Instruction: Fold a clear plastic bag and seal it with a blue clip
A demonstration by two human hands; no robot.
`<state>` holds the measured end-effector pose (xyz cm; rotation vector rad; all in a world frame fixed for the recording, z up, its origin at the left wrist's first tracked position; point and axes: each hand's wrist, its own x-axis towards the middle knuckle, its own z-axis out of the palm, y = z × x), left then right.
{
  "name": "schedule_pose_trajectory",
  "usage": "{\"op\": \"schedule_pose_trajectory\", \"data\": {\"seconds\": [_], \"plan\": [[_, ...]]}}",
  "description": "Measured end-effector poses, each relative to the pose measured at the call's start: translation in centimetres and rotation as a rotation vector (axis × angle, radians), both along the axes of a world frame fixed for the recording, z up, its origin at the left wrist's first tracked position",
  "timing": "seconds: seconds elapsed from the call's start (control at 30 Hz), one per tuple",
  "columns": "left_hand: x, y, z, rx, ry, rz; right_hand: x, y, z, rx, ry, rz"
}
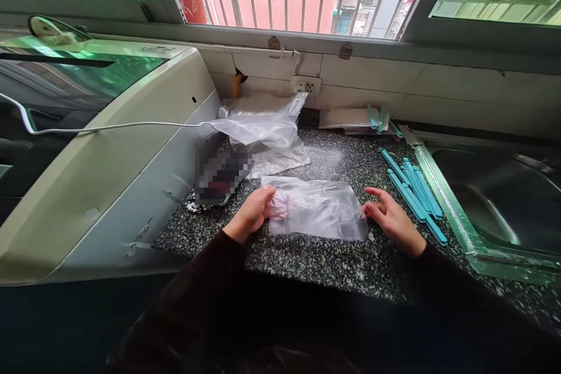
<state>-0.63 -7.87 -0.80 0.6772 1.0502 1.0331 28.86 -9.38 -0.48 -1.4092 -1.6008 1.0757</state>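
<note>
A clear plastic bag (318,209) lies flat on the speckled dark counter (315,263), near the middle of its front edge, its long side running along that edge. The person's left hand (252,213) is at the bag's left end with its grip closed on the plastic: the fingers (268,194) curl over the end and the thumb seems to sit inside or under the film, where the plastic shows pinkish. The right hand (392,219) is at the bag's right end. Its grip is loose and mostly open, fingertips touching or pinching the right edge of the bag; whether it actually holds the plastic cannot be told. Both arms wear dark sleeves (205,286).

Just right of the right hand, a cluster of teal plastic strips (412,190) lies on the counter, slanting toward the sink (499,193) that takes up the counter's right end. Behind the bag, toward the back edge, sits a heap of crumpled clear plastic (267,128). More teal strips (377,118) rest on a flat pale sheet against the tiled back wall, below a wall socket (305,86). A blurred dark item (221,178) lies at the counter's left edge, beside a white appliance (109,169) with a cable (131,126) draped over it.
</note>
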Motion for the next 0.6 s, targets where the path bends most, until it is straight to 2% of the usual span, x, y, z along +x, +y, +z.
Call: {"op": "schedule_pose_trajectory", "data": {"seconds": [0.1,0.2,0.33,0.43,0.6], "plan": [[-0.3,0.1,0.0,-0.021,-0.029,-0.021,0.0,-2.8,-0.9,0.124,-0.153,0.064],[-0.8,-0.7,0.0,0.006,-0.011,-0.019,-0.8,-3.3,-1.2,0.197,-0.203,0.105],[-1.3,-3.1,-0.8,0.206,0.172,0.025,-1.7,-1.4,-0.7,0.298,-0.195,0.099],[-0.9,-4.8,-1.5,0.331,0.354,0.012,-2.3,0.4,0.1,0.358,-0.146,0.169],[0.6,-6.0,-1.5,0.42,0.523,0.081,-2.9,2.4,0.3,0.399,-0.029,0.269]]}}
